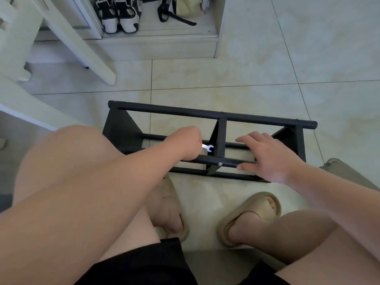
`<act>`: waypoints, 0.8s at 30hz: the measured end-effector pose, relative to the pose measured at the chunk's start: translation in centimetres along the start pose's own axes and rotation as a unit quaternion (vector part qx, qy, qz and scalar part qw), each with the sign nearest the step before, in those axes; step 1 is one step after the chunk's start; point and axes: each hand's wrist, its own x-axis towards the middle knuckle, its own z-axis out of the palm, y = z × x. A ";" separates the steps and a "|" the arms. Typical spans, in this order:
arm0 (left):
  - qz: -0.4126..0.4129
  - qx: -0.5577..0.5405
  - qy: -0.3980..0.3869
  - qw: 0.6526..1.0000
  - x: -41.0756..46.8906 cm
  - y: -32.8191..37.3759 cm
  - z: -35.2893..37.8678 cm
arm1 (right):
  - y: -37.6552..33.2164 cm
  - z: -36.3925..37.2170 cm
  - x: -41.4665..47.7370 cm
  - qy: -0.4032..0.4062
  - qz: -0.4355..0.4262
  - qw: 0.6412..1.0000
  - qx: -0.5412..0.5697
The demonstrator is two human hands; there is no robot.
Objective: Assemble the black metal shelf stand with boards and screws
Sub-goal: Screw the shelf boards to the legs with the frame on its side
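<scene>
Knees [67, 161] flank the black shelf stand [185, 111] on the floor [246, 79]. Left hand [186, 141] grips a wrench [208, 148]; right hand [271, 156] presses flat on its rail [205, 160]. I expect wrench slip if it shifts.

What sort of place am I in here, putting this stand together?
Most likely a home entryway: sneakers sit in a low open cabinet, the floor is glossy tile, and the person wears slippers.
</scene>
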 end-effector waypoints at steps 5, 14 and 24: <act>-0.011 -0.065 0.012 0.998 1.7 -1.3 -1.4 | -1.0 1.7 2.8 -0.038 -0.010 0.999 0.017; 0.005 -0.102 -0.038 0.994 5.9 -1.6 0.4 | -0.3 3.8 6.6 -0.007 -0.080 0.995 -0.054; 0.010 -0.152 -0.081 0.985 6.9 -1.2 0.0 | -0.1 4.8 7.1 0.067 -0.076 0.994 -0.030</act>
